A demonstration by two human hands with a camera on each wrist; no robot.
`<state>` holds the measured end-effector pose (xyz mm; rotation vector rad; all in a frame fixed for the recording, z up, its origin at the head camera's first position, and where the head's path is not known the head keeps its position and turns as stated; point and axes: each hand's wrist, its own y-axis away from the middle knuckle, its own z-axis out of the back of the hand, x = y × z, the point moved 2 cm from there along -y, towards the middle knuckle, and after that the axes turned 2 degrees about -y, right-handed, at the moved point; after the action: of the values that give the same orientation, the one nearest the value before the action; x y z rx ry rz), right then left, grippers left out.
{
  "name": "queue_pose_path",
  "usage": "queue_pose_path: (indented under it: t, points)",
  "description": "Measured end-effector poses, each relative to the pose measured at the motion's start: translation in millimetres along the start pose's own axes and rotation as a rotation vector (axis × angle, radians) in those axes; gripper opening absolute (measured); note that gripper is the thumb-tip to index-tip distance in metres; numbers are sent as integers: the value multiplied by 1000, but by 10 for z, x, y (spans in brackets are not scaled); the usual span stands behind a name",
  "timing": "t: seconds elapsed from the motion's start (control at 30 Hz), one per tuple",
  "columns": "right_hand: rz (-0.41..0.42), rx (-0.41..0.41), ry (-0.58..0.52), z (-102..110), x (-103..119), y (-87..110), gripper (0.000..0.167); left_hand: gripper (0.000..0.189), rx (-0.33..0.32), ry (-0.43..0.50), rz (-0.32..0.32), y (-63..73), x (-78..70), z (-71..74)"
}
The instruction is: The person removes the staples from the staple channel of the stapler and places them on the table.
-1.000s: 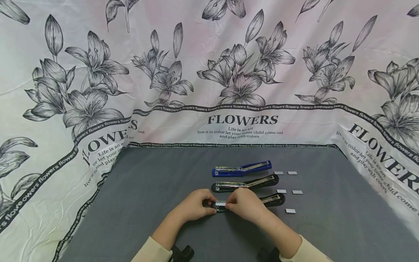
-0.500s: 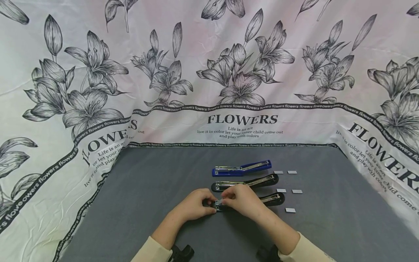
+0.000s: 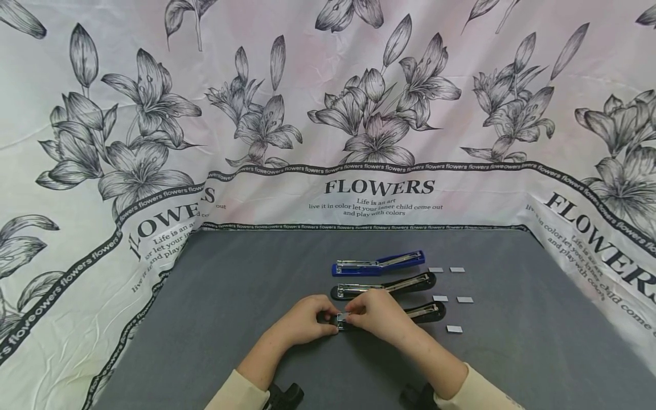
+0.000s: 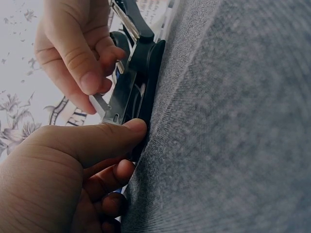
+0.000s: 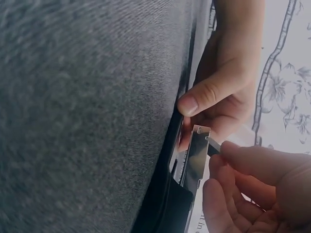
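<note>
In the head view, my left hand (image 3: pixel 307 322) holds the front end of the nearest black stapler (image 3: pixel 431 311), which lies opened up with its top swung back to the right. Its thumb presses the near side of the base. Between the thumb and forefinger of my right hand (image 3: pixel 381 316) is a small silver staple strip (image 4: pixel 100 105). Both wrist views show that strip tilted against the front part of the metal magazine (image 5: pixel 198 155). Whether any of it sits inside the channel I cannot tell. My right hand covers the stapler's middle in the head view.
Behind lie a second opened black stapler (image 3: pixel 353 290) and an opened blue stapler (image 3: pixel 379 265). Several staple strips (image 3: pixel 454 329) lie to the right on the grey cloth (image 3: pixel 523 353). A flower-printed curtain (image 3: pixel 379 199) rises at the back and sides.
My right fingers have moved up and slightly left over the magazine, and the strip has gone from lying flat to tilted. The left hand keeps its hold on the stapler.
</note>
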<state>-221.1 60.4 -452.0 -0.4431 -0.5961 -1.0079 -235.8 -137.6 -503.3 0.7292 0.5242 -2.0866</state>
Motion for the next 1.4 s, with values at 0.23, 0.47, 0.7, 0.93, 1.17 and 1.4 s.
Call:
queue_pose_path:
  t: [0.23, 0.47, 0.7, 0.93, 1.17, 1.4]
  points:
    - [-7, -25, -11, 72, 39, 43, 7, 20, 2, 5, 1, 0, -5, 0]
    - [-40, -23, -111, 206, 54, 110, 11, 20, -5, -1, -16, -1, -11, 2]
    - [-95, -49, -171, 376, 57, 225, 15, 21, -9, 2, -6, 6, -13, -9]
    - [-193, -98, -225, 591, 13, 392, 18, 23, -12, -4, -6, 14, -26, -8]
    - [-194, -131, -297, 783, -103, 551, 21, 24, -4, -9, -12, 12, -19, -1]
    - [-214, -176, -257, 1003, -212, 690, 20, 23, -3, -5, -5, 23, -15, -5]
